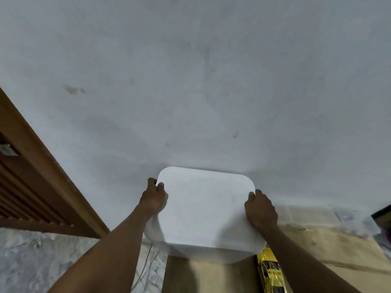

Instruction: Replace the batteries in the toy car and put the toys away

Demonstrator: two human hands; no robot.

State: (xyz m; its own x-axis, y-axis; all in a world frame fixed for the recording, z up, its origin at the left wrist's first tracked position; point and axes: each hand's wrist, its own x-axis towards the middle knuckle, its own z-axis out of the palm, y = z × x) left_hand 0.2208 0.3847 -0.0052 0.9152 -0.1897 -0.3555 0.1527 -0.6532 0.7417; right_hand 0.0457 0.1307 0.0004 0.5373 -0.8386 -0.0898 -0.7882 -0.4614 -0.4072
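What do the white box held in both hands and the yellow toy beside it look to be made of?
White box: probably matte plastic, given its smooth, even surface and rounded moulded corners, though the blur leaves this open. Yellow toy: glossy, likely plastic or painted metal, with bright highlights on its body. The left hand and right hand grip the box's sides.

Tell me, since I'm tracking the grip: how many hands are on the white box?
2. The left hand grips the white box at its left edge; the right hand grips its right edge. Fingers under the box are hidden.
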